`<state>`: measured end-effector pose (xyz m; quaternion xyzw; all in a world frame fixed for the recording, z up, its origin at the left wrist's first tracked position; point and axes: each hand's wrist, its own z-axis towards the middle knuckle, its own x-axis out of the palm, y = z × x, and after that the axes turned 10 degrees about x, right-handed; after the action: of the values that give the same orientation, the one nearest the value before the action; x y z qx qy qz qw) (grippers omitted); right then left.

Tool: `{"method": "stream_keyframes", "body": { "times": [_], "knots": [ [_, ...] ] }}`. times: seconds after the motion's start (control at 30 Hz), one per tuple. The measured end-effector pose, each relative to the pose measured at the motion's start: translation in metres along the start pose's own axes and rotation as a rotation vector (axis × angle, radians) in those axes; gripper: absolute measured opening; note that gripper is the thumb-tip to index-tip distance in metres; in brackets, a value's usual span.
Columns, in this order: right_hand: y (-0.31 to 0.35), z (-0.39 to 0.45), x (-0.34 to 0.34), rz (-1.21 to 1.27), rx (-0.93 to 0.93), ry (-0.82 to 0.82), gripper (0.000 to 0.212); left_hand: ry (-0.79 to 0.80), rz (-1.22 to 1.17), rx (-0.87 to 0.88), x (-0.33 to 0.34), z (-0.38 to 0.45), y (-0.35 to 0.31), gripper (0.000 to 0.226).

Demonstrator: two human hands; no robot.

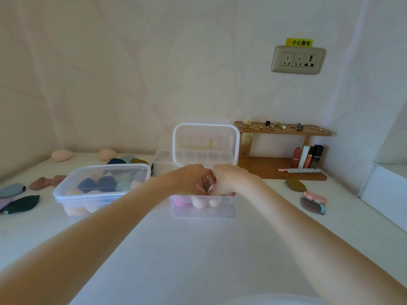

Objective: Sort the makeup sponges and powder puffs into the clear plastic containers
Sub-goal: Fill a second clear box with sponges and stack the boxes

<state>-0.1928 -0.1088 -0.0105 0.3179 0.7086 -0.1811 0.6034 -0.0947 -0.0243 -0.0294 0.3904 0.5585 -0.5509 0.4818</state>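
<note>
An open clear container (202, 211) stands mid-table with its lid (206, 142) upright behind it. A pink sponge (179, 202) and two peach sponges (199, 202) lie inside. My left hand (191, 179) and my right hand (230, 179) meet just above its rim, fingers curled toward each other. They grip a pale peach sponge (217, 190), mostly hidden by the fingers. A closed clear container (66, 194) at the left holds blue, green and peach sponges.
Loose peach sponges (61, 155) lie at the back left. Grey (12, 190), dark green (24, 203) and brown (40, 183) puffs lie at the left edge. An olive puff (296, 184) and a striped puff (315, 197) lie right. A wooden shelf (284, 170) holds lipsticks.
</note>
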Motion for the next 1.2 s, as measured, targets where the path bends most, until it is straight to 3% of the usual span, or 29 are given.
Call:
{"method": "stream_keyframes", "body": {
  "times": [0.17, 0.23, 0.33, 0.43, 0.5, 0.63, 0.77, 0.93, 1.1, 1.2],
  "knots": [
    [-0.023, -0.006, -0.037, 0.456, 0.010, 0.079, 0.041, 0.030, 0.007, -0.035, 0.001, -0.001, 0.005, 0.011],
    [-0.030, -0.003, -0.036, 0.477, 0.065, 0.088, 0.033, -0.012, -0.004, -0.046, 0.004, 0.000, 0.006, 0.017],
    [-0.033, -0.001, -0.027, 0.244, 0.065, 0.080, 0.010, -0.123, 0.011, -0.004, 0.005, 0.002, 0.002, 0.027],
    [-0.028, -0.007, -0.025, 0.028, 0.000, 0.091, 0.030, -0.181, -0.054, 0.041, 0.004, 0.006, -0.009, 0.032],
    [-0.027, -0.010, -0.027, 0.000, -0.012, 0.069, 0.038, -0.110, -0.021, 0.018, 0.005, 0.011, -0.016, 0.032],
    [-0.029, -0.014, -0.033, 0.042, -0.043, 0.060, 0.032, 0.015, 0.106, -0.024, 0.010, 0.026, -0.028, 0.038],
    [-0.034, -0.013, -0.037, 0.060, -0.059, 0.047, 0.031, 0.069, 0.043, -0.045, 0.011, 0.031, -0.033, 0.039],
    [-0.037, -0.008, -0.041, 0.085, -0.047, 0.064, 0.028, 0.050, 0.077, -0.027, 0.002, 0.019, -0.017, 0.025],
    [-0.020, -0.011, -0.036, -0.155, -0.065, 0.040, 0.040, -0.020, 0.057, -0.067, 0.000, 0.009, 0.000, 0.023],
    [-0.010, -0.004, -0.017, -0.202, -0.063, 0.045, 0.029, -0.002, 0.067, -0.064, 0.003, 0.008, 0.003, 0.024]
  ]
}}
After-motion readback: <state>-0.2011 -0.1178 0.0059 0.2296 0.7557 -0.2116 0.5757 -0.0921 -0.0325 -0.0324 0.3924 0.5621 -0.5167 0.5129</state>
